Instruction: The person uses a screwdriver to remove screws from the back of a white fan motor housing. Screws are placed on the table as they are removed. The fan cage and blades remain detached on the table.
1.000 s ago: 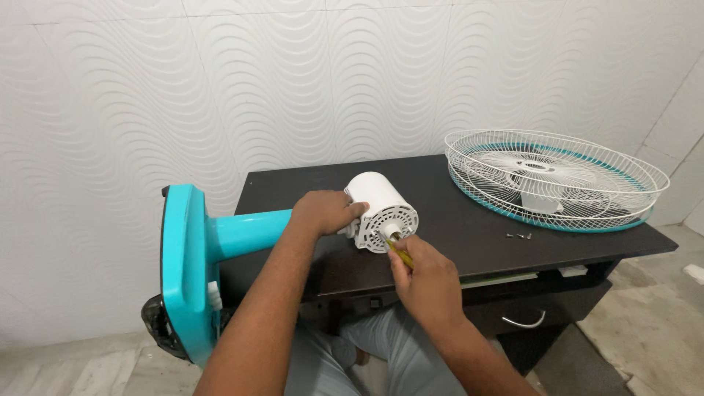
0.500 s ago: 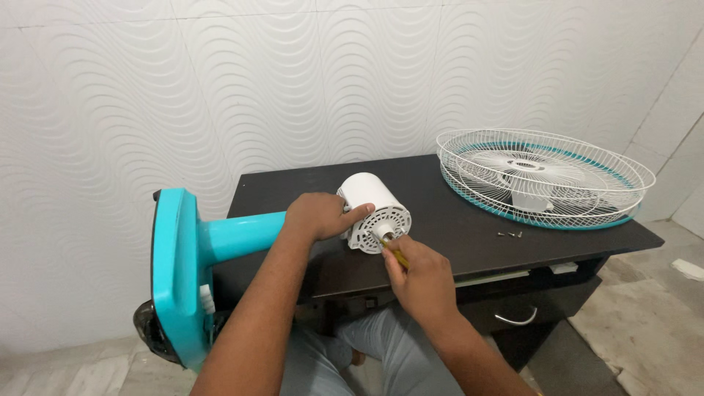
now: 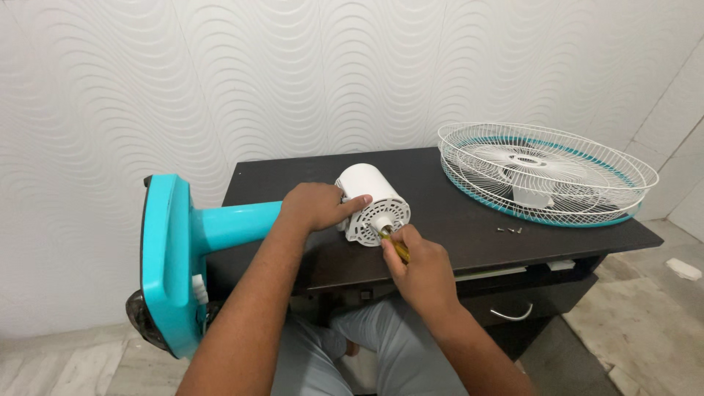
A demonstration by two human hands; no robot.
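While the left hand (image 3: 317, 207) grips the back of the white fan motor (image 3: 372, 203), fingers curled over its round housing and thumb stretched along the side, the motor lies on its side near the front edge of the dark table (image 3: 440, 227), vented face turned toward the person. Right hand (image 3: 422, 268) sits just in front of that face, closed in a fist around a yellow-handled screwdriver (image 3: 397, 248), whose tip meets the motor's face close to the centre hub; the tip itself is too small to make out clearly, so it may be seated on a screw. Behind the left hand, the teal fan stand (image 3: 220, 224) runs off the table's left edge, its broad teal base (image 3: 167, 260) standing upright beside the table. Far to the right of the motor, on the same table, rests the white wire fan guard (image 3: 546, 172) with a teal rim, blades visible inside. Between guard and table front, a few small screws (image 3: 509, 229) lie loose.
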